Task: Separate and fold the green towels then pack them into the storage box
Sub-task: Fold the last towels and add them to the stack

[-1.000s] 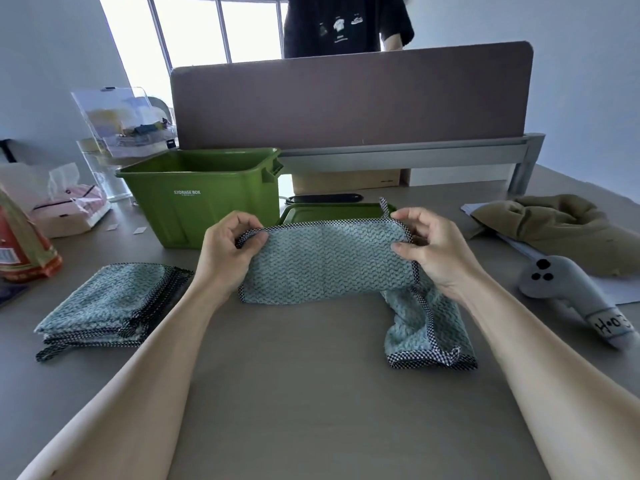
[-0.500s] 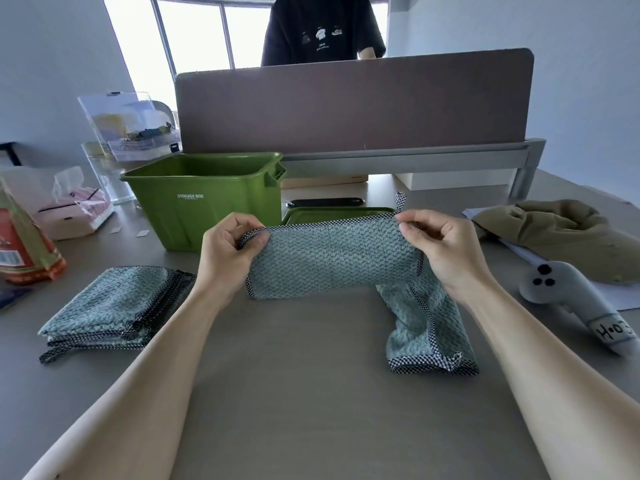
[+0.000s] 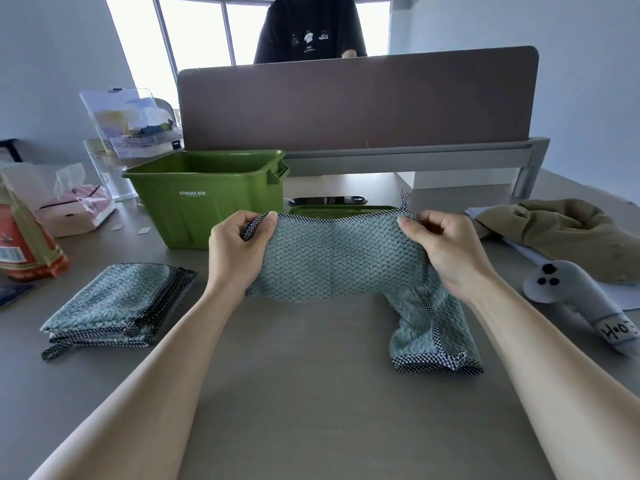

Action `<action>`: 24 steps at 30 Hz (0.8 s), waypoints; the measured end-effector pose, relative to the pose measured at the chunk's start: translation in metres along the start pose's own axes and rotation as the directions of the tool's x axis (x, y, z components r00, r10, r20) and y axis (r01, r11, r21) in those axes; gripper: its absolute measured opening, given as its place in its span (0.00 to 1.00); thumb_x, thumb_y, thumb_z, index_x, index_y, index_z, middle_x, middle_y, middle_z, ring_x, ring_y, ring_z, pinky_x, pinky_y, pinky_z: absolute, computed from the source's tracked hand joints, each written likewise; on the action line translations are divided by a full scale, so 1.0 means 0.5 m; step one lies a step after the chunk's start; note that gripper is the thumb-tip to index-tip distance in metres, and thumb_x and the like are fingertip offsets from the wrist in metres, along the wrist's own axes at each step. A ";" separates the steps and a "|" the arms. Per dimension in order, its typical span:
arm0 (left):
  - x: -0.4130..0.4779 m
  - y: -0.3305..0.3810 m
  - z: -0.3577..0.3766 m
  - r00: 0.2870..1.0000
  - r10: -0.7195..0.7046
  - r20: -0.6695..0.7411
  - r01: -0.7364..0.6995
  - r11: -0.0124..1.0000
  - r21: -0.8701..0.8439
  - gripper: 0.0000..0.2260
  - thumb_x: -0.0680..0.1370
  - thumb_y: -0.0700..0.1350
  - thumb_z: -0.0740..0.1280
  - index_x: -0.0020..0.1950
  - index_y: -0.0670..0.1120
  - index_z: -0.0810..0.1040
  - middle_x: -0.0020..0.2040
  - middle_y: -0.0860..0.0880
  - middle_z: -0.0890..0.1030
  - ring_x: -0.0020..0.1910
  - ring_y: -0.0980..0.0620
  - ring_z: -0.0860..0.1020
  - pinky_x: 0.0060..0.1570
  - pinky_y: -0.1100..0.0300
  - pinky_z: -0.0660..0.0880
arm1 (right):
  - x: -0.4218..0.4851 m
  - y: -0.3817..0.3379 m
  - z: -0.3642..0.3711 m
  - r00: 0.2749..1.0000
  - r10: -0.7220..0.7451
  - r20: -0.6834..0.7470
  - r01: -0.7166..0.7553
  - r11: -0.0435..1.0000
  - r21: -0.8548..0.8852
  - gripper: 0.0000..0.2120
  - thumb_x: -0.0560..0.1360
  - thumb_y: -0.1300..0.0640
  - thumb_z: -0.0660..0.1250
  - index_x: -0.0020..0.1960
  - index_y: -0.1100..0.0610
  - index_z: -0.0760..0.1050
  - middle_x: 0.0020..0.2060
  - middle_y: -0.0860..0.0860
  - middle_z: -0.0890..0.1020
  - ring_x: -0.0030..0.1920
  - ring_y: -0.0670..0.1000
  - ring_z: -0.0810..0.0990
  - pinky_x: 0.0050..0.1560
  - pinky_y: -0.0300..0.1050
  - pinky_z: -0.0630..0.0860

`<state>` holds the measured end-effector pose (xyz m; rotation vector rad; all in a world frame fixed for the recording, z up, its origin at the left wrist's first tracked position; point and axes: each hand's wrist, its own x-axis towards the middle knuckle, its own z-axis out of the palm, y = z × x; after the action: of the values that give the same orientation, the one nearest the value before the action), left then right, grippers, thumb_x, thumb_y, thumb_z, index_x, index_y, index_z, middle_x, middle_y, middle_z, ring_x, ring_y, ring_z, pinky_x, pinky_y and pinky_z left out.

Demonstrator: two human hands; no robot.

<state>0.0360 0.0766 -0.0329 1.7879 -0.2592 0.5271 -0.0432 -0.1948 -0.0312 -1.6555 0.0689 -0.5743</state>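
Between both hands, a green towel hangs stretched by its top corners.

Left hand and right hand pinch the checkered hem, held a little higher than a moment ago, lower edge just off the grey table. Beyond the left hand stands the green storage box, its inside hidden; folded towels lie left of it, another towel under the right wrist.

An office, by the look of it; a grey counter backed at its far edge by a brown divider panel on a metal rail; large windows beyond; a person stands behind the panel.
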 end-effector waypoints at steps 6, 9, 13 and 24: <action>-0.017 0.036 0.023 0.991 -0.060 -0.121 0.052 0.996 -0.068 0.19 0.73 0.59 0.74 0.40 0.43 0.78 0.38 0.47 0.82 0.37 0.48 0.79 0.43 0.45 0.79 | -0.014 -0.023 0.038 0.983 -0.136 -0.122 0.115 0.980 -0.164 0.07 0.75 0.51 0.74 0.43 0.55 0.81 0.38 0.53 0.85 0.39 0.51 0.82 0.43 0.53 0.79; -0.039 0.058 0.046 0.995 -0.041 -0.090 0.030 0.993 -0.117 0.15 0.74 0.55 0.74 0.41 0.44 0.78 0.35 0.51 0.80 0.34 0.54 0.76 0.38 0.47 0.78 | -0.023 -0.027 0.064 0.950 -0.270 -0.155 0.216 0.930 -0.297 0.11 0.76 0.50 0.72 0.47 0.59 0.82 0.37 0.51 0.86 0.38 0.47 0.82 0.43 0.50 0.80; -0.069 0.081 0.075 1.000 -0.016 -0.015 0.012 0.982 -0.188 0.07 0.76 0.50 0.73 0.44 0.47 0.80 0.36 0.55 0.82 0.35 0.57 0.77 0.38 0.55 0.77 | -0.039 -0.032 0.089 0.926 -0.356 -0.127 0.291 0.885 -0.364 0.21 0.78 0.51 0.68 0.35 0.66 0.73 0.23 0.56 0.73 0.27 0.48 0.64 0.29 0.45 0.62; -0.101 0.095 0.108 0.995 0.087 0.048 -0.069 0.954 -0.293 0.02 0.77 0.46 0.73 0.46 0.49 0.82 0.40 0.53 0.85 0.39 0.56 0.80 0.44 0.51 0.79 | -0.060 -0.049 0.124 0.933 -0.359 -0.037 0.334 0.897 -0.289 0.26 0.80 0.54 0.67 0.27 0.54 0.60 0.19 0.45 0.63 0.25 0.45 0.58 0.27 0.39 0.54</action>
<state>-0.0169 0.0068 -0.0276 1.5120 -0.4294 0.4651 -0.0510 -0.1230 -0.0214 -1.9325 -0.0879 -0.9464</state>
